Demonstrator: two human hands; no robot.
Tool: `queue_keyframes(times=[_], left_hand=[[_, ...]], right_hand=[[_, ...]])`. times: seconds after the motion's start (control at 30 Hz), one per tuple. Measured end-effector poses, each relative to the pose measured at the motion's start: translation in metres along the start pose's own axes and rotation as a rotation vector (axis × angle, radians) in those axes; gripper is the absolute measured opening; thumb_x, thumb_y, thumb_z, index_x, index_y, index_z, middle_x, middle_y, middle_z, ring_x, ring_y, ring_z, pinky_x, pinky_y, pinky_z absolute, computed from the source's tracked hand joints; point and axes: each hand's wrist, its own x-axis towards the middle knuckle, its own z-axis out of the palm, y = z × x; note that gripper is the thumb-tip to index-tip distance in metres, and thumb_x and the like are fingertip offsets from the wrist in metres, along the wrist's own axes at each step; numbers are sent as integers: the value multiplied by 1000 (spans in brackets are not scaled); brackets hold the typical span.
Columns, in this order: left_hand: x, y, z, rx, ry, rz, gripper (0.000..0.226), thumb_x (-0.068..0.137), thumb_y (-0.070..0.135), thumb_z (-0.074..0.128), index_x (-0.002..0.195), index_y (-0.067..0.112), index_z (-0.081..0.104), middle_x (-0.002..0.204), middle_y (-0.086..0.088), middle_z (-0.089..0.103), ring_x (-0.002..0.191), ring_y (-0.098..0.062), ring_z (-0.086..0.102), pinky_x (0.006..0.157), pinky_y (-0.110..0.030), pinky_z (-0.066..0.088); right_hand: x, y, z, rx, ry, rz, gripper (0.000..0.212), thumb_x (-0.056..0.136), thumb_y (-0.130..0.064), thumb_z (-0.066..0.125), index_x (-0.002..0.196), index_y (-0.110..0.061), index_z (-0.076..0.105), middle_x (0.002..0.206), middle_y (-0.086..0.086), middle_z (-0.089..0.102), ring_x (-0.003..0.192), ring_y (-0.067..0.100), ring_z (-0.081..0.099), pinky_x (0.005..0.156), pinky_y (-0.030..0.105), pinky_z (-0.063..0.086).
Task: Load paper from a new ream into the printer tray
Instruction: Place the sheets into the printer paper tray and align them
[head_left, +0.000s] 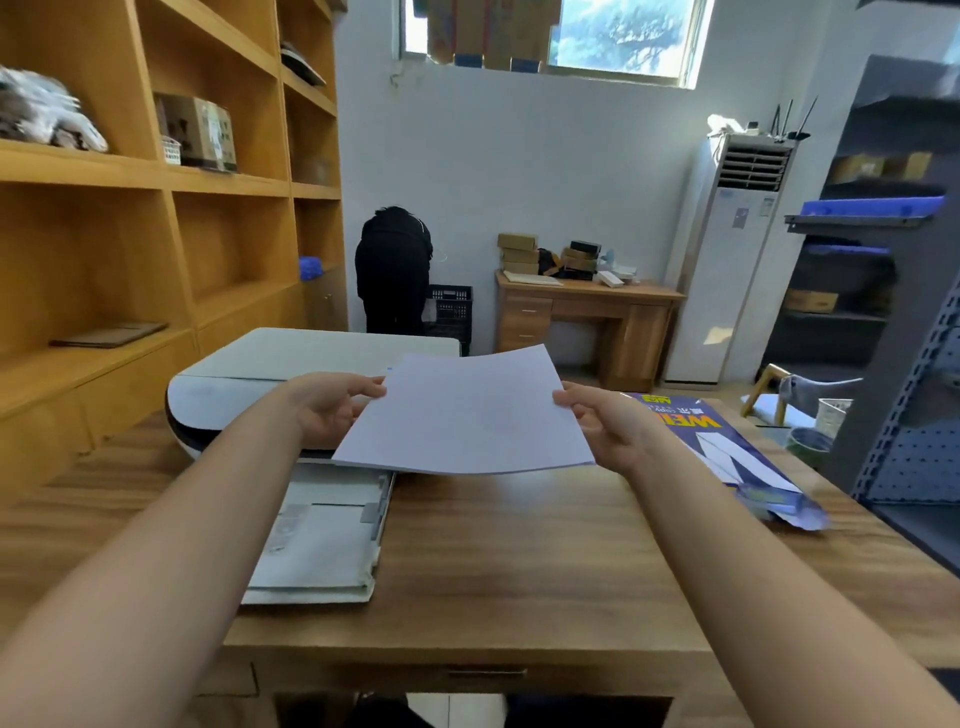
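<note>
A thin stack of white paper (467, 415) hangs flat above the desk, held at both side edges. My left hand (332, 405) grips its left edge and my right hand (602, 421) grips its right edge. Below and to the left sits the white printer (260, 374), partly hidden by my left arm. Its paper tray (322, 545) is pulled out toward me on the desk, with grey guides showing. The opened blue ream wrapper (727, 452) lies on the desk to the right, with white sheets visible at its torn end.
The wooden desk (519, 561) carries the printer and ream. Wooden shelves (156, 208) stand close on the left, a grey metal rack (893, 312) on the right. At the far wall a person in black (395, 270) bends over beside a small desk (587, 322).
</note>
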Motion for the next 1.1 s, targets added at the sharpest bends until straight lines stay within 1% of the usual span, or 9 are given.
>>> queue_keyframes(times=[0.07, 0.23, 0.37, 0.43, 0.57, 0.7, 0.8, 0.9, 1.1], left_hand=[[-5, 0, -12, 3, 31, -4, 37, 96, 5, 53, 132, 12, 53, 106, -14, 71, 66, -27, 74, 45, -33, 58], [-25, 1, -41, 51, 133, -8, 18, 97, 9, 52, 115, 8, 58, 77, -13, 75, 56, -25, 72, 39, -28, 55], [-33, -5, -75, 58, 183, -55, 11, 97, 10, 53, 104, 8, 62, 67, -11, 74, 52, -20, 69, 40, -22, 52], [-36, -10, -94, 70, 209, -83, 16, 94, 13, 58, 109, 7, 62, 71, -9, 75, 64, -14, 63, 54, -18, 47], [-43, -21, -125, 42, 254, -101, 32, 90, 12, 63, 121, 8, 62, 90, -12, 76, 94, -16, 56, 77, -30, 42], [-53, -27, -138, 19, 265, -96, 20, 93, 12, 60, 112, 10, 64, 82, -12, 76, 75, -17, 67, 66, -23, 51], [-61, -30, -143, 22, 277, -90, 16, 93, 11, 60, 108, 11, 64, 89, -13, 76, 64, -24, 73, 54, -33, 59], [-63, -35, -154, 14, 290, -89, 26, 91, 10, 62, 117, 11, 64, 106, -13, 74, 76, -24, 74, 65, -37, 59], [-64, -45, -174, 8, 309, -118, 23, 90, 10, 64, 112, 13, 68, 96, -12, 76, 75, -22, 74, 73, -29, 55]], right_hand=[[6, 5, 9, 1, -21, 6, 36, 88, 2, 53, 124, 0, 57, 124, 19, 63, 104, 32, 65, 84, 40, 56], [11, 23, 42, -19, -53, 60, 25, 90, 3, 52, 114, 2, 59, 116, 19, 66, 89, 29, 70, 58, 33, 60], [13, 42, 64, -35, -91, 78, 27, 89, 6, 51, 115, 3, 60, 118, 20, 64, 92, 30, 67, 64, 36, 62], [12, 52, 73, -20, -107, 95, 30, 89, 6, 52, 118, 5, 57, 121, 21, 62, 94, 31, 66, 64, 37, 61], [11, 69, 89, -42, -158, 119, 27, 89, 6, 52, 116, 4, 58, 118, 20, 62, 98, 32, 64, 66, 37, 62], [10, 82, 101, -53, -198, 136, 26, 89, 7, 52, 113, 1, 59, 114, 17, 64, 103, 32, 63, 67, 38, 61], [13, 90, 109, -49, -195, 144, 33, 88, 8, 53, 120, 2, 58, 113, 18, 66, 94, 30, 67, 63, 36, 61], [14, 96, 116, -76, -204, 150, 30, 88, 9, 53, 116, 1, 60, 109, 16, 67, 90, 28, 67, 64, 35, 61], [17, 114, 123, -94, -220, 199, 24, 87, 9, 54, 106, -2, 64, 106, 13, 70, 93, 27, 67, 76, 36, 60]])
